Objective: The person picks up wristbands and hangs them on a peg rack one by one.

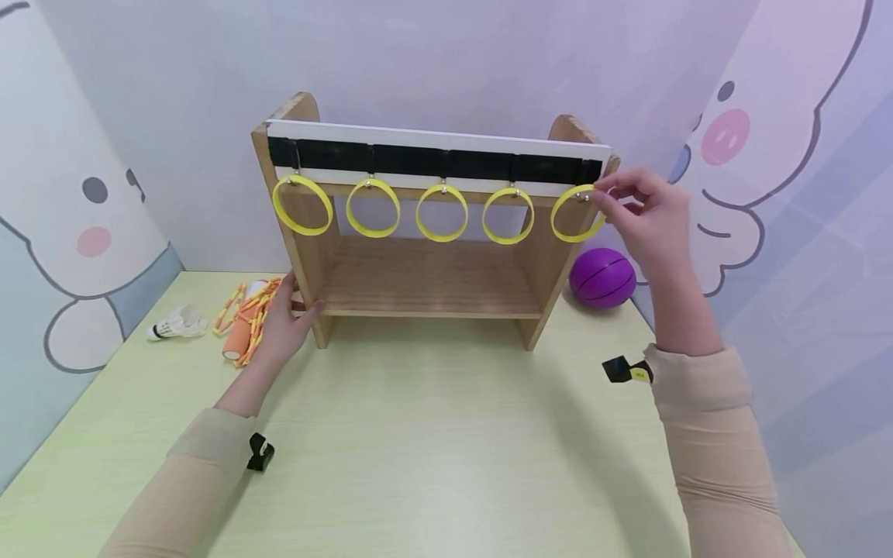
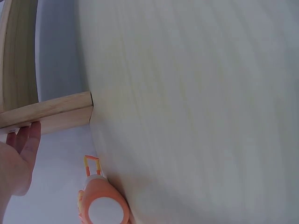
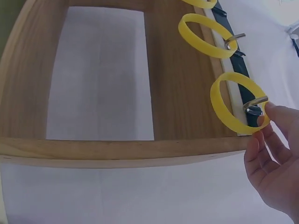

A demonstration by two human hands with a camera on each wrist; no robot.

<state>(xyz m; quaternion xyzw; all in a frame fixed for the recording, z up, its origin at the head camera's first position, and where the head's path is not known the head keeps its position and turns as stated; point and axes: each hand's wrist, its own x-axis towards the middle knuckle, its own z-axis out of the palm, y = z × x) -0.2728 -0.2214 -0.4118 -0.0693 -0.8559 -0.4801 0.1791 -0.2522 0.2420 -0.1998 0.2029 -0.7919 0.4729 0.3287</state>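
A small wooden shelf [image 1: 432, 275] stands on the table, with a white board and black strip [image 1: 412, 160] along its top front. Several yellow rings [image 1: 442, 232] hang in a row from metal hooks on that strip. My right hand [image 1: 652, 221] pinches the rightmost yellow ring [image 3: 219, 105] between thumb and fingers, and its metal hook [image 3: 256, 101] passes through the ring. Low on the shelf's left side panel [image 1: 310, 248], my left hand [image 1: 282, 325] grips the edge, thumb in front. In the left wrist view, its fingers [image 2: 32, 140] press the panel's outer face.
Left of the shelf lie a shuttlecock [image 1: 177, 323] and a jump rope with an orange handle [image 1: 240, 333]. A purple ball [image 1: 602, 277] sits close to the shelf's right side. Walls with cartoon drawings enclose the pale table [image 1: 432, 442] at the back and sides.
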